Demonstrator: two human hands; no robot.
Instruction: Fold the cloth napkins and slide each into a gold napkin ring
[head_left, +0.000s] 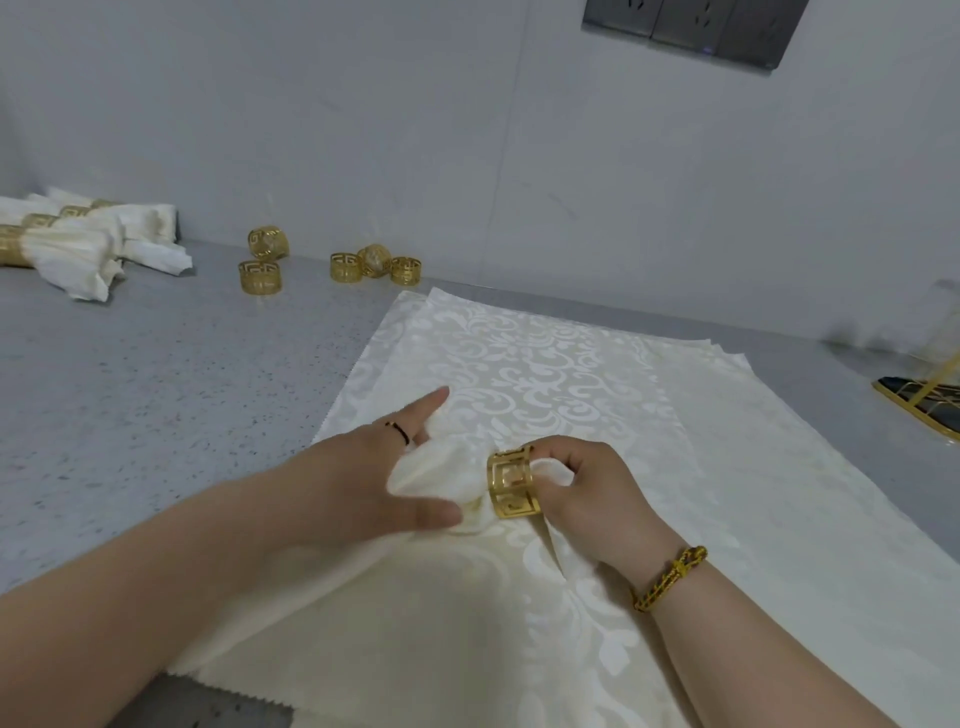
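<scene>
Left hand (374, 478) grips bunched napkin (441, 475); right hand (582, 483) pinches gold ring (511, 486) around its tip. Spare rings (260, 275) along worktop's (156, 374) back edge, well apart.

Five loose gold rings (260, 277); one held ring (511, 483); at least three ringed napkins (67, 249).

Ringed napkin bundles (78, 244) cut off left; gold rack (930, 400) blurred, cut off right.

My L hand (363, 483) wears a thin ring (398, 431) at the base of the index finger: dark band w/ a gold edge. Below my R hand (587, 488), the wrist has a braided cord bracelet (670, 577), gold-yellow strands mixed w/ darker ones. Forearms bare.
</scene>
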